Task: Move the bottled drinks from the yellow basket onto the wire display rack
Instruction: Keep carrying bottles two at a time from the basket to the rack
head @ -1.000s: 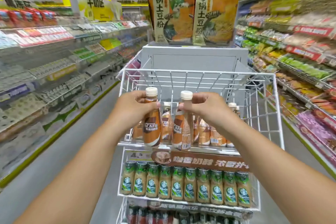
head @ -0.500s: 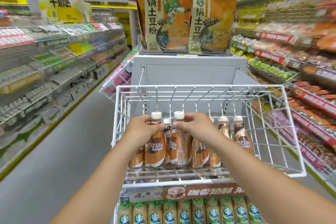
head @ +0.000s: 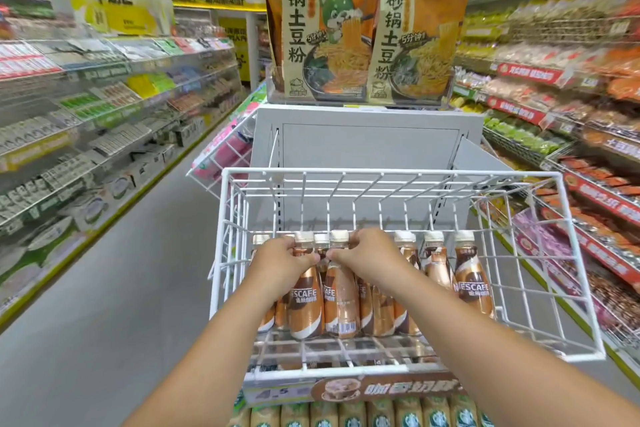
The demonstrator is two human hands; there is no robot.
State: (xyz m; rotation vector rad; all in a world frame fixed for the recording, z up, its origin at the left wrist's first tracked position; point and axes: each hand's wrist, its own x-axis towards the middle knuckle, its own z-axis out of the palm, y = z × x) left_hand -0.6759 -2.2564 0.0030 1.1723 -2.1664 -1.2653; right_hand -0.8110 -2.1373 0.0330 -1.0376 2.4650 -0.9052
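Lowered onto rack (head: 568,350) | left grip (head: 277,262), right grip (head: 363,256) each clasp brown white-capped bottle (head: 306,302)

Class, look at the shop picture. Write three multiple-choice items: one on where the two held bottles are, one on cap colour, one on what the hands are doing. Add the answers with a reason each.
1. Where do the two held bottles stand?
A. top tier of the wire rack
B. the floor
C. the left shelves

2. What colour are the caps?
A. red
B. cream-white
C. green

3. What are the hands doing?
A. hanging idle
B. pressing flat on the rail
C. each gripping a bottle neck

Answers:
1 A: the left bottle and right bottle stand inside the wire rack.
2 B: the caps look pale cream.
3 C: the left hand and right hand curl their fingers round the necks.
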